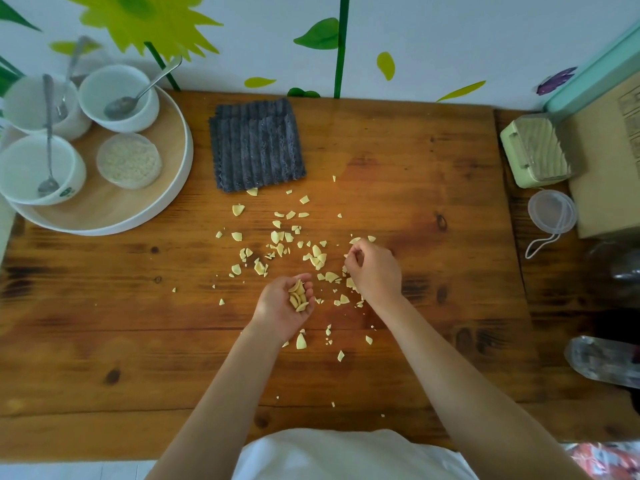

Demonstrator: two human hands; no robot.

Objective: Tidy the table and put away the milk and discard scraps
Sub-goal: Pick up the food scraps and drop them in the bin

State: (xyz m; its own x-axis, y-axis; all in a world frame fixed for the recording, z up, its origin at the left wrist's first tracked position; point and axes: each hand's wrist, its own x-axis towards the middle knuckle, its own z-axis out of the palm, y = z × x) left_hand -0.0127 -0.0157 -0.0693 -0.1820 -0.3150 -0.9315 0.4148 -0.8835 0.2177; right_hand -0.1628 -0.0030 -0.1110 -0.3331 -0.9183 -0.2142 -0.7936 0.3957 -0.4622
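Several pale yellow scraps [277, 237] lie scattered over the middle of the wooden table [104, 358]. My left hand [287, 306] is cupped palm up and holds a small pile of collected scraps [298, 296]. My right hand [372, 268] is palm down just right of it, fingertips pinched on a scrap at the right side of the scatter. At the far left, a round tray [114, 209] carries three white bowls [117, 97] with spoons and a lidded tub [129, 160] of pale grains. No milk container is clearly identifiable.
A folded grey cloth [258, 145] lies at the back centre, just behind the scraps. To the right stand a green container [535, 150], a small plastic strainer [551, 213], a cardboard box [613, 161] and a clear plastic bottle [602, 360].
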